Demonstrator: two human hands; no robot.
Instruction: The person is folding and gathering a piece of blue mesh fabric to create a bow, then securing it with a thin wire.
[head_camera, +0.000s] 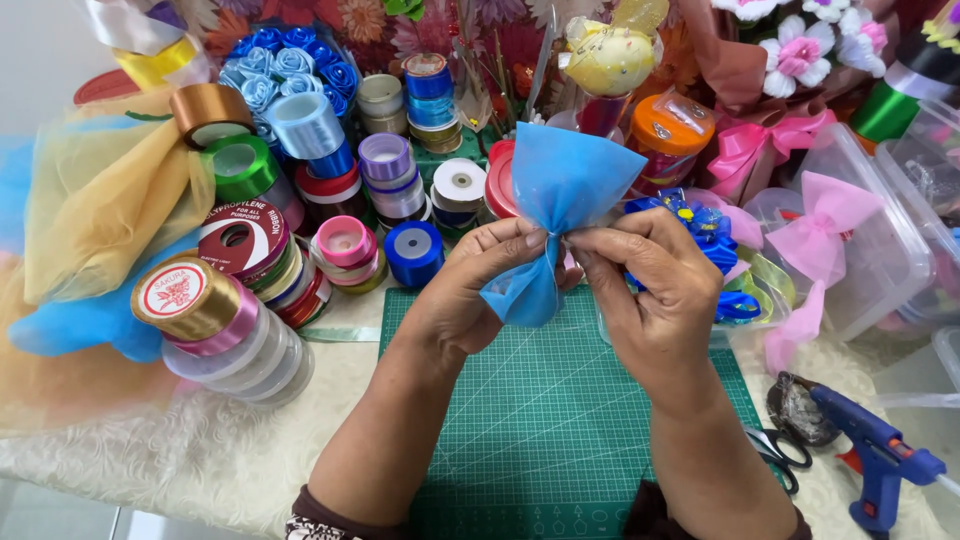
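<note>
Your left hand (478, 290) and right hand (650, 290) are both pinched shut on the gathered waist of the blue fabric (560, 190), held above the green mat (560, 420). Keep the pleats tight and centred; glue gun (880, 460) lies right of the mat.

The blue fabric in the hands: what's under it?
Under the blue fabric lies a green cutting mat. The left hand and right hand pinch its middle, hiding the mat's top edge.
</note>
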